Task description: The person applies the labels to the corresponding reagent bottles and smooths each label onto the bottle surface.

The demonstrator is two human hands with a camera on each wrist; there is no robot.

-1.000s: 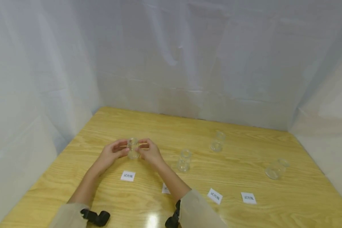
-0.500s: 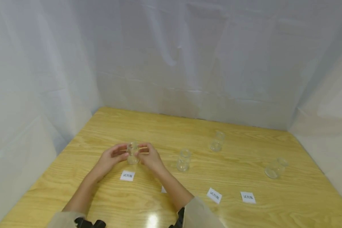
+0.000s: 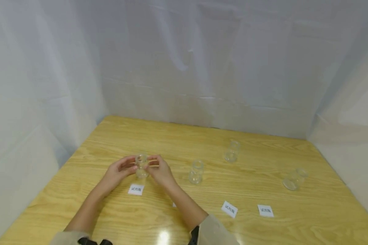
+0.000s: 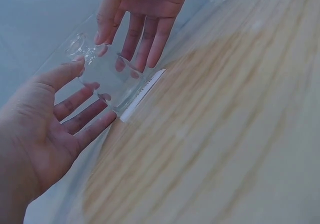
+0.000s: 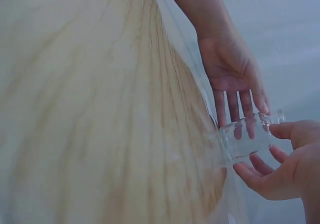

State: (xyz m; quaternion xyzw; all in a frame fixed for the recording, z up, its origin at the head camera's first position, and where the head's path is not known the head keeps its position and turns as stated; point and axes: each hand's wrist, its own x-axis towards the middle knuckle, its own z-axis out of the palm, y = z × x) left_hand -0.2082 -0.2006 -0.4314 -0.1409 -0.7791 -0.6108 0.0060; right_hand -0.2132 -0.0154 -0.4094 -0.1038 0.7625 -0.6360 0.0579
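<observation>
Upright in both hands is a clear glass reagent bottle, just behind a small white card with printed characters. My left hand grips its left side between thumb and fingers. From the right, my right hand holds it the same way. In the left wrist view, thumbs and fingertips meet the bottle on both sides. The right wrist view has the bottle between the two hands too, its base near the tabletop. Whether that base touches the wood I cannot tell.
To the right stand a second glass bottle, a third bottle farther back, and another bottle at far right. Two cards lie in front of them; my right forearm mostly covers another. White sheeting encloses the wooden table.
Both hands have brought the bottle down and slightly toward the person, closer to the left card. Over the last half second it has barely moved. The other bottles stay in place.
</observation>
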